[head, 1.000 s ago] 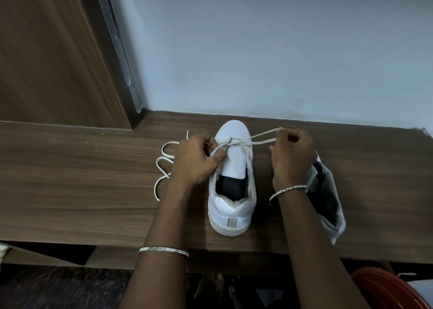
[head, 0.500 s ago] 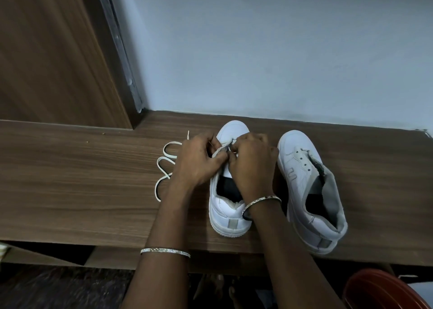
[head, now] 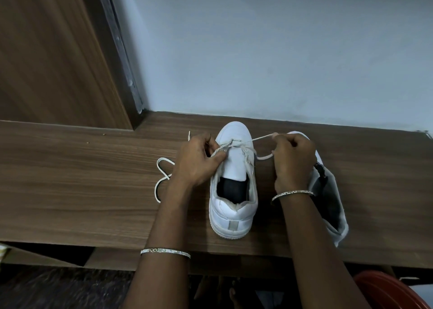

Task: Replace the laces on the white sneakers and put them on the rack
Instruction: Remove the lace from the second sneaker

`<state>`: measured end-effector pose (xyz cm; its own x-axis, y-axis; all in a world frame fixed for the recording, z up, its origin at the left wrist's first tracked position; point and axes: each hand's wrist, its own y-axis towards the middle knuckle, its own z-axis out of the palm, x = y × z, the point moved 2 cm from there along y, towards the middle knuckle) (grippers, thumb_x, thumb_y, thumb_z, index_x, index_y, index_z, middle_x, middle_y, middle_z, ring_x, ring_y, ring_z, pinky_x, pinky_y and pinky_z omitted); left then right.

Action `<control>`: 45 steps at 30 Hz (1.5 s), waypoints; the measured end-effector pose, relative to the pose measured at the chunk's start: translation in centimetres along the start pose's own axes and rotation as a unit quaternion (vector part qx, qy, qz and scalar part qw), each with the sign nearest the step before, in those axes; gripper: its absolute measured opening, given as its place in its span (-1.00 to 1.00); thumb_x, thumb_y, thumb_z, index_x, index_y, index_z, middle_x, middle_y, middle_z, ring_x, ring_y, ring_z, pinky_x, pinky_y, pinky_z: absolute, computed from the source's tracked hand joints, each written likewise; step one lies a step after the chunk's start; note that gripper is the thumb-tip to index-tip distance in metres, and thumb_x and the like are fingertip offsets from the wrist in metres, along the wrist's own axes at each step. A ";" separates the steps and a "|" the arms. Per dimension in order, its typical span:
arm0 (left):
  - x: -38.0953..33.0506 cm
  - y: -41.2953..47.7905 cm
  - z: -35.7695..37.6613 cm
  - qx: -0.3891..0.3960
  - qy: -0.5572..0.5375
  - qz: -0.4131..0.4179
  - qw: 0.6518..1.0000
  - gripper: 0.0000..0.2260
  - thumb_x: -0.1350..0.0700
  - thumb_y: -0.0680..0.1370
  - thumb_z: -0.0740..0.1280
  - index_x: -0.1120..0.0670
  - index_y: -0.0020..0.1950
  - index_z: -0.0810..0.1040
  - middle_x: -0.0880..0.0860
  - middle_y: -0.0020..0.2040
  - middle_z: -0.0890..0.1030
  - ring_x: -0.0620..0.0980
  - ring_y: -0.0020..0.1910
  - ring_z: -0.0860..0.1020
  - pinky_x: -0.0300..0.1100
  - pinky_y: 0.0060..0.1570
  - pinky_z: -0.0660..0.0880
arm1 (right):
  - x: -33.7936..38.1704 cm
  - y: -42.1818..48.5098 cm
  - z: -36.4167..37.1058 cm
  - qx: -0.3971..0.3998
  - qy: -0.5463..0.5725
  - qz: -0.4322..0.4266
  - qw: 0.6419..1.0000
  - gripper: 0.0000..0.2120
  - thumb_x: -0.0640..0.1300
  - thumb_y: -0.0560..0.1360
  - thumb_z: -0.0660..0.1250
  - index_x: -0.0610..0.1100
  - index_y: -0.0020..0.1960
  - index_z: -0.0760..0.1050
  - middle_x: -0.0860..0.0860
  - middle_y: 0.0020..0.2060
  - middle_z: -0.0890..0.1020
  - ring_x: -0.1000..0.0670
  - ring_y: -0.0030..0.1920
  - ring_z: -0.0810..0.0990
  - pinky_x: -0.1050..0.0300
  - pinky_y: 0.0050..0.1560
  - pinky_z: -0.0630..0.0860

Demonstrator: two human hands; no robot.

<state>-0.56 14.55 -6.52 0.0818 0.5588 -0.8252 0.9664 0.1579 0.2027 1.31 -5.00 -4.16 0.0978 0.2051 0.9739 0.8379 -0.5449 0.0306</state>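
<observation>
Dim, soft indoor light, flat and even across the pale wall (head: 281,51). The white sneaker (head: 234,203) is the brightest spot, with a dark shadow pooling on the wooden top (head: 70,179) just to its right. Centre is sharp, the lace (head: 263,137) crisp. Near left, the floor (head: 58,290) smears into blur; far left, the door panel (head: 46,51) leans with wide-angle bend.

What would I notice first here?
A white sneaker stands in the middle of the wooden shelf, heel toward us. The left hand pinches its lace beside the toe, and the right hand holds it stretched out to the right. A second sneaker peeks from behind the right arm.
</observation>
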 end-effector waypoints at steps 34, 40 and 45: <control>0.2 0.1 0.1 0.009 -0.027 0.003 1.000 -0.85 -0.05 0.33 0.35 0.00 -0.29 0.48 -0.08 -0.39 0.55 -0.10 -0.40 0.47 -0.18 -0.33 0.37 | 0.1 0.3 -0.5 -0.065 0.089 -0.075 0.991 -0.68 -0.29 0.47 0.28 -0.20 0.21 0.53 -0.04 0.07 0.63 0.10 -0.16 0.66 0.15 -0.07 0.60; 0.1 0.1 0.2 0.015 -0.035 0.000 0.999 -0.85 -0.06 0.32 0.34 0.00 -0.29 0.50 -0.07 -0.38 0.56 -0.07 -0.39 0.49 -0.17 -0.32 0.40 | 0.4 -1.4 2.4 0.129 -0.128 -0.255 0.950 -0.79 -0.17 0.40 0.42 -0.08 0.03 0.67 -0.02 0.06 0.65 -0.11 0.14 0.58 0.00 0.21 0.46; 0.3 0.1 0.2 0.015 -0.047 0.013 0.999 -0.86 -0.04 0.36 0.35 0.01 -0.29 0.49 -0.06 -0.39 0.57 -0.06 -0.38 0.53 -0.16 -0.33 0.42 | -0.5 -2.9 3.9 0.177 -0.249 -0.269 0.914 -0.86 -0.06 0.43 0.46 -0.04 -0.02 0.70 0.03 0.11 0.63 -0.10 0.22 0.52 -0.16 0.17 0.49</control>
<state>-0.41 14.54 -6.88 0.1288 0.4829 -0.8662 0.9703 0.1189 0.2105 0.89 -0.31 -5.61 -0.2212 0.7580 0.6136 0.9489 0.0220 0.3148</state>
